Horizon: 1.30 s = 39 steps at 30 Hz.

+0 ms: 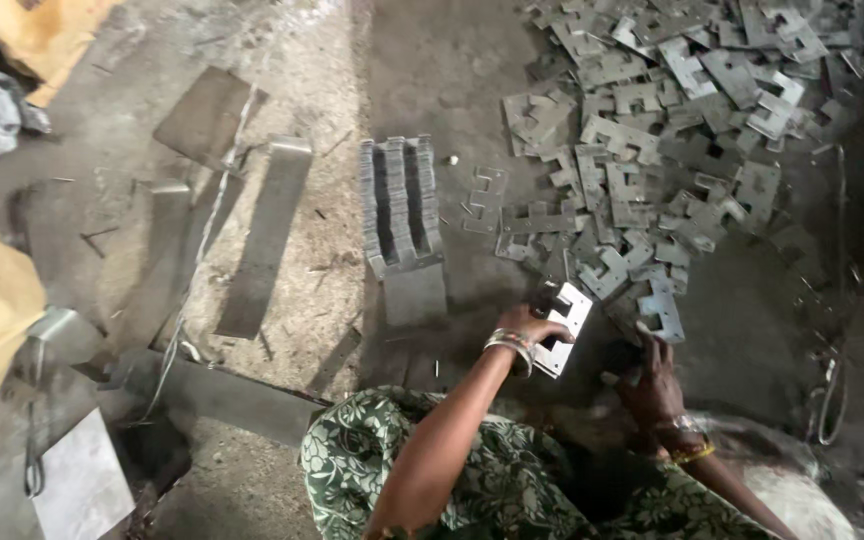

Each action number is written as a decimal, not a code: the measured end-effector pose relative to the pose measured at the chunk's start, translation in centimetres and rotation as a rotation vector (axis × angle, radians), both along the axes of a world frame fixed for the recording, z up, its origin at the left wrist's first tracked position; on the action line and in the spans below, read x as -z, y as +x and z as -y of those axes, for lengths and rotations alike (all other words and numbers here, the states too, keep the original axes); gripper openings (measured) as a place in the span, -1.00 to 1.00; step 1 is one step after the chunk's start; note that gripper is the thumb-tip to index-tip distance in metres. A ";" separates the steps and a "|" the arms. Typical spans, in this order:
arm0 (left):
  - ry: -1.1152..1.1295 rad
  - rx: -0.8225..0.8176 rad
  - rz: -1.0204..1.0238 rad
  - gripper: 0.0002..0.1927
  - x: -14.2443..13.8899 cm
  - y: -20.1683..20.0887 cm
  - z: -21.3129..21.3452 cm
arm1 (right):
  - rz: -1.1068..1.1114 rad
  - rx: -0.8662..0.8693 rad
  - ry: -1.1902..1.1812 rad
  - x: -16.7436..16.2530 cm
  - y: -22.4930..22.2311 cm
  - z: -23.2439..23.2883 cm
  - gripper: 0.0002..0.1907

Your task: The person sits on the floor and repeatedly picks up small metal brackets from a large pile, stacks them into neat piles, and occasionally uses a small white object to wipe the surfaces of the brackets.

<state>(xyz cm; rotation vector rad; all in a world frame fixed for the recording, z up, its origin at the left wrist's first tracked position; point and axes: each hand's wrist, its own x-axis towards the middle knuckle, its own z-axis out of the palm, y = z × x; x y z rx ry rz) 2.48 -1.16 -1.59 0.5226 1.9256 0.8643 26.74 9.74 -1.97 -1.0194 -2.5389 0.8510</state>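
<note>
Left hand: lower centre of the frame, fingers closed over the top edge of a notched metal plate, holding it upright.
Right hand: lower right, fingers stretched to a plate at the pile's edge; cannot tell if gripped.
Loose plates: heaped upper right.
Stacked plates: centre, on edge.

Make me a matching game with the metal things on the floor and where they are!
Things:
1. loose heap of metal plates
2. neat upright stack of plates
3. shiny plate
4. long flat strip

Places:
A. in the left hand
B. lying left of the stack
C. top right of the floor
D. standing in the middle

Pairs: 1-C, 2-D, 3-A, 4-B
</note>
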 end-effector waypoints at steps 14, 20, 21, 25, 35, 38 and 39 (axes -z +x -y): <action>-0.222 0.484 -1.043 -0.20 -3.2 -15.8 12.9 | 0.202 0.039 -0.041 -0.3 0.0 -0.1 -0.11; -0.317 0.395 -1.043 0.01 -3.8 -15.7 14.2 | 0.123 0.013 0.003 -0.4 0.1 0.0 -0.19; -0.308 0.315 -1.054 0.10 -4.4 -15.7 14.0 | 0.124 0.003 0.008 -0.3 0.1 0.0 -0.20; -0.271 0.163 -1.172 0.34 -7.1 -15.4 12.3 | 0.197 0.029 -0.022 0.1 0.0 -0.1 -0.23; 0.019 0.211 -1.075 -0.26 -3.4 -12.2 1.8 | 0.182 -0.009 0.037 1.4 -0.1 -0.1 -0.34; 0.005 0.106 -1.102 -0.22 -2.0 -13.3 -2.6 | 0.124 -0.097 0.050 1.8 0.1 -0.9 -0.46; -0.074 0.077 -1.057 -0.20 -1.8 -13.8 -3.9 | 0.085 -0.126 0.048 1.7 0.2 -1.3 -0.51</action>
